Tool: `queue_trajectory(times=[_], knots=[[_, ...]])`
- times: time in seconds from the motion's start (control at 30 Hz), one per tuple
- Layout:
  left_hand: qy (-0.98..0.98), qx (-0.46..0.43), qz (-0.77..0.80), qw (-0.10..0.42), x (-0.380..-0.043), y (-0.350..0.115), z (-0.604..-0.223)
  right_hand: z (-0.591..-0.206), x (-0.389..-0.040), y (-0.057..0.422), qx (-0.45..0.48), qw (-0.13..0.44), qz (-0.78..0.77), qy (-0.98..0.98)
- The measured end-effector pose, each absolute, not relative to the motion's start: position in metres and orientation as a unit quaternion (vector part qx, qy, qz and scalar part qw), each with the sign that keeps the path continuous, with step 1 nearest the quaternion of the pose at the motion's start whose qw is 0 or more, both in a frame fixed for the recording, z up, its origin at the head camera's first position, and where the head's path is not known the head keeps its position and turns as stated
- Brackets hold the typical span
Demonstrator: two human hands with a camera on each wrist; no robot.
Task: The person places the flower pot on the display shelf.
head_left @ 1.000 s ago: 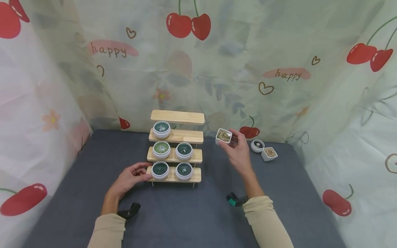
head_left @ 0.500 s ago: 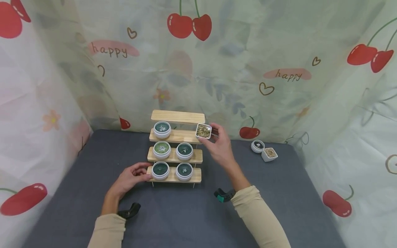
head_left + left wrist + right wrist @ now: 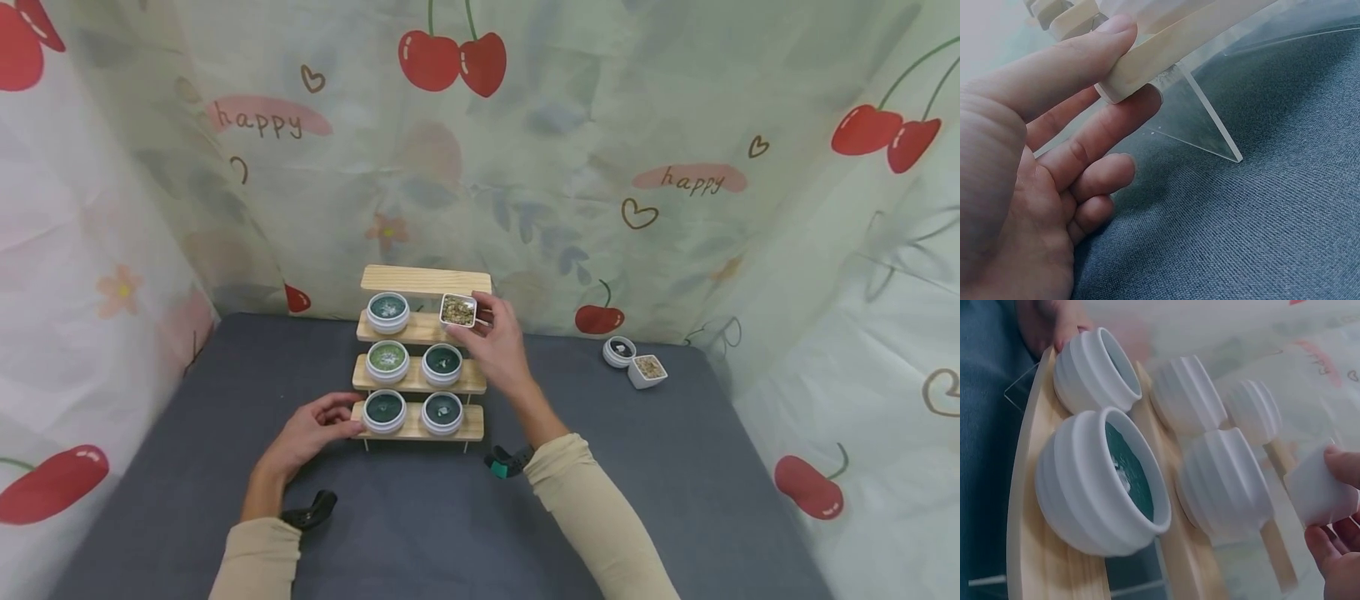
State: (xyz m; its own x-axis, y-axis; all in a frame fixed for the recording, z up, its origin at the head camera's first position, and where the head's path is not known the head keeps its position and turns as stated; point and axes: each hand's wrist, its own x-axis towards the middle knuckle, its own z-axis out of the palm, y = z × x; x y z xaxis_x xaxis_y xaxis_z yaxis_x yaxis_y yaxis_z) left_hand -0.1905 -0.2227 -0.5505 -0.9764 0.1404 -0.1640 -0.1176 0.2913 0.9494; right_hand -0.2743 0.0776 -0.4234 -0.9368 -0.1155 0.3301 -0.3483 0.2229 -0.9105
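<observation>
My left hand (image 3: 311, 432) pinches the left end of the lowest wooden step on the tiered stand (image 3: 420, 277), thumb on top and a finger underneath, as the left wrist view shows. My right hand (image 3: 498, 343) holds a small square white pot (image 3: 457, 311) with speckled tan-green filling, its thumb and fingers at the sides. That pot is at the second step from the top, right of a round white pot (image 3: 387, 310) with teal filling. Below it, two steps carry round ribbed pots, one with lighter green filling (image 3: 387, 358) and one dark teal pot (image 3: 1100, 481) close in the right wrist view.
A round white pot (image 3: 618, 352) with dark filling and a square pot (image 3: 648, 371) with tan filling stand together at the table's back right. The stand has clear legs (image 3: 1210, 119) on a dark blue cloth (image 3: 420, 533). Patterned curtains (image 3: 555, 167) hang behind and at both sides.
My right hand has carried the square pot left, from beside the stand to the second step from the top. My left hand keeps its grip on the lowest step.
</observation>
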Motion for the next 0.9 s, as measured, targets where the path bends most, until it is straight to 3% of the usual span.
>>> queue_trajectory(times=[0.9], knots=[[0.794,0.004,0.597,0.109,-0.19,-0.223,-0.551,-0.431,-0.284,0.067,0.127,0.063,0.608,-0.781]])
